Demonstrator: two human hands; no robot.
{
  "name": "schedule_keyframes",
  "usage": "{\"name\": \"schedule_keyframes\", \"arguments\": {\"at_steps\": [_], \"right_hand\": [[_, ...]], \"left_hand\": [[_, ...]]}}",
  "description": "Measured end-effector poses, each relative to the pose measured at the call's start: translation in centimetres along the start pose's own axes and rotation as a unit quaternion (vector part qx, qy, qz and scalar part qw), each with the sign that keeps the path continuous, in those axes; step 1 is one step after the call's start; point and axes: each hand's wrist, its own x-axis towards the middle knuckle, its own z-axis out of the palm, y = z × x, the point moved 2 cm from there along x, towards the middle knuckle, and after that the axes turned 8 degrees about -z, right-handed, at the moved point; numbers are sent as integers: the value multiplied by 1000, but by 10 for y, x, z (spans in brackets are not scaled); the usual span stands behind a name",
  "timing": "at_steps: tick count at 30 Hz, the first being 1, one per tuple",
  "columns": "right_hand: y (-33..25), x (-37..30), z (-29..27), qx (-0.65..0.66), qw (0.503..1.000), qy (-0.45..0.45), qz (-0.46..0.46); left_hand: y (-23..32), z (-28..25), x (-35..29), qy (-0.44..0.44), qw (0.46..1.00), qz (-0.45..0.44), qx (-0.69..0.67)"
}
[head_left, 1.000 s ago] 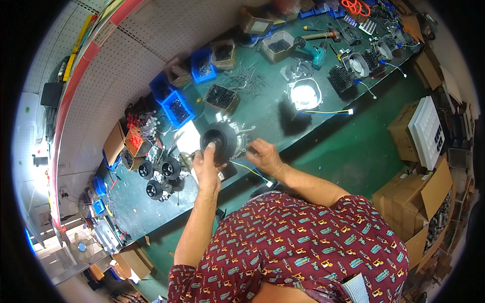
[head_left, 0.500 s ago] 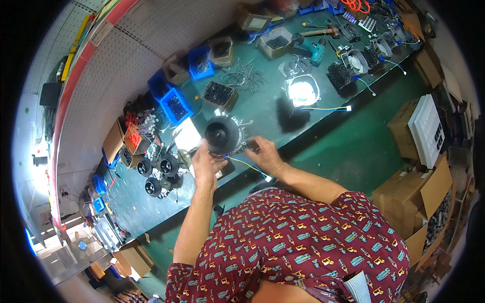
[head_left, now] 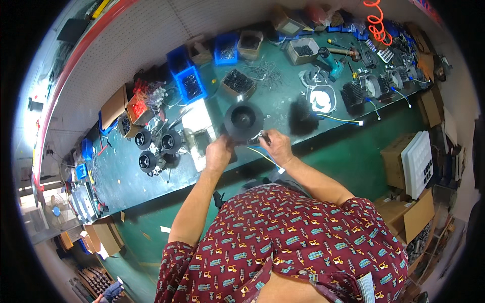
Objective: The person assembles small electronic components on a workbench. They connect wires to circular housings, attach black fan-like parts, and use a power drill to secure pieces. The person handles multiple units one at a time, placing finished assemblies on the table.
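Observation:
Between my two hands is a round black cup-shaped housing [head_left: 243, 120] with a metal body and thin yellow and blue wires [head_left: 265, 157] hanging from its near side. It is held above the front of the bench, its dark opening facing up. My left hand [head_left: 219, 153] is closed at its lower left edge, the fingertips partly hidden. On its lower right my right hand [head_left: 278, 146] pinches the rim near a small metal lug. To the left stand several similar black-cupped metal assemblies [head_left: 161, 145]. A white-grey block [head_left: 198, 123] lies between them and my left hand.
Blue bins [head_left: 191, 85] and cardboard boxes of small dark parts [head_left: 238, 81] line the back of the green bench [head_left: 126, 179]. To the right are a lit round frame with wires [head_left: 322, 99], a teal power drill [head_left: 331, 65] and finned black parts [head_left: 352, 96]. Cartons [head_left: 396, 161] stand farther right.
The view has shifted and tilted. The housing's opening now faces me more squarely, and both hands have turned with it. My right fingers are now closer in on its rim.

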Motion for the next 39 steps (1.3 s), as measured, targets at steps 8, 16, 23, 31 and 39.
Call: {"name": "schedule_keyframes", "arguments": {"at_steps": [8,16,23,31,39], "right_hand": [[7,-4,7,26,999,10,26],[0,-2,-2,39,999,8,19],[-1,-1,-2,17,1000,-19,14],[5,-12,-2,15,1000,-14,17],[5,-25,-36,43,997,51,35]], "left_hand": [[-15,-4,-11,28,994,-31,-103],[-181,-23,6,276,607,-516,-537],[-244,-9,46,231,550,-451,-664],[-227,-47,1,298,811,-155,-479],[-123,-162,-31,230,890,-27,-393]]}}
